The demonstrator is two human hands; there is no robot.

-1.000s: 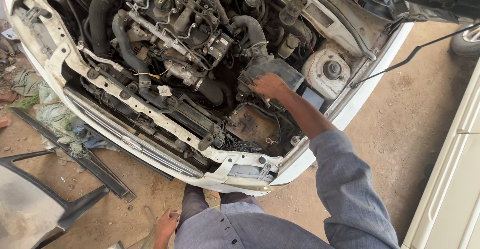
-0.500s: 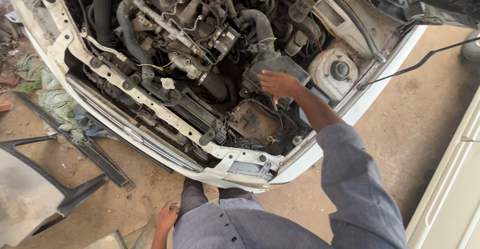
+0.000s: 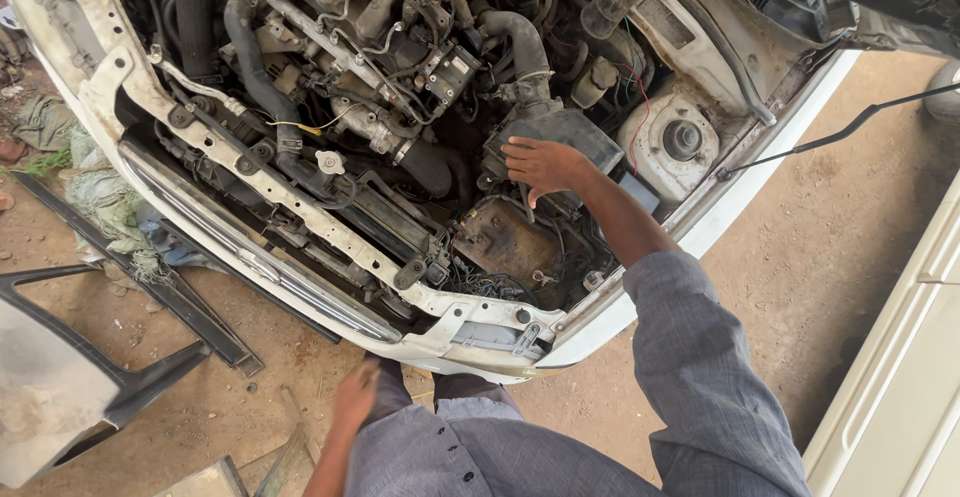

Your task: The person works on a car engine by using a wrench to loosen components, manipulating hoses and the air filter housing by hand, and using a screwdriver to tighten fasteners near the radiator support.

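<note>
Rusty metal battery tray [image 3: 505, 242], right hand [image 3: 545, 164] flat on black plastic airbox [image 3: 570, 132]

A single head-worn camera looks steeply down from above the person's torso, facing toward twelve o'clock into the open engine bay [image 3: 400, 137]. It sits fairly near, the car's front edge [image 3: 300, 287] running diagonally from ten to five o'clock.

Person is wearing: grey-blue long-sleeved shirt [image 3: 700, 377] | small dark buttons down front | sleeve ending mid-forearm
</note>
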